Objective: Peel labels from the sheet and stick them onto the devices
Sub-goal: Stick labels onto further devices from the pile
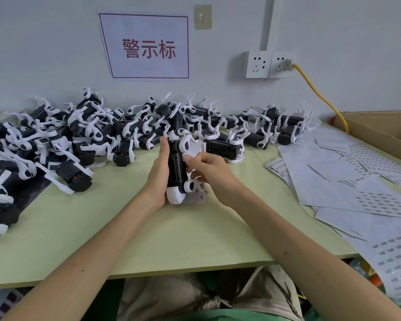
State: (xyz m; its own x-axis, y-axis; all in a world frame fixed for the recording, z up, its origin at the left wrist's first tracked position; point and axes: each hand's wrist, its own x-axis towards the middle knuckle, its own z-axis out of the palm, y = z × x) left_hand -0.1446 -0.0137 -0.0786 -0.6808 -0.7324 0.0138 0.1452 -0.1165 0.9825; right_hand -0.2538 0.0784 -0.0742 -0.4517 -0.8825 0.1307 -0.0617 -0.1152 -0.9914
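At the centre of the bench (171,239) the left grip (159,172) clasps one black-and-white device (177,165) upright; the right grip (208,172) pinches what seems a small white label (187,155) against its side. Judged unlabelled, a heap of devices (79,135) waits from nine to one o'clock; label sheets (357,181) lie at three o'clock, reach unobstructed.

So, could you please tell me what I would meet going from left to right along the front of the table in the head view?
Black device at the left edge → left hand → held device → right hand pinching a label → loose label sheets.
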